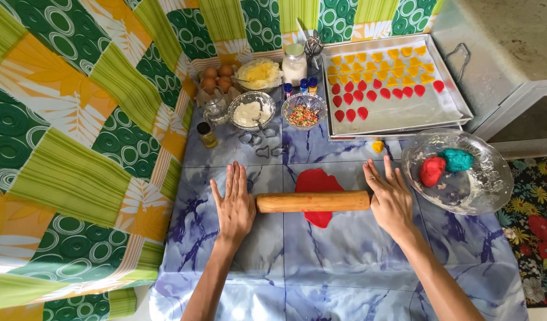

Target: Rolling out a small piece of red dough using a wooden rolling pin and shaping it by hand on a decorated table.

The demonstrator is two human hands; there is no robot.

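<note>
A wooden rolling pin (pixel 312 201) lies crosswise over a flat sheet of red dough (pixel 317 181) on the blue marbled table cover (pixel 345 255). My left hand (pixel 234 205) rests flat with fingers spread on the pin's left end. My right hand (pixel 390 198) presses flat on its right end. Both palms lie on the pin rather than gripping it. Red dough shows above and below the pin.
A glass bowl (pixel 481 196) at right holds red and teal dough balls. A metal tray (pixel 404 113) behind carries several yellow and red heart shapes. Bowls of sprinkles (pixel 303 115), flour and butter, eggs, small bottles and cookie cutters (pixel 262 145) stand at the back.
</note>
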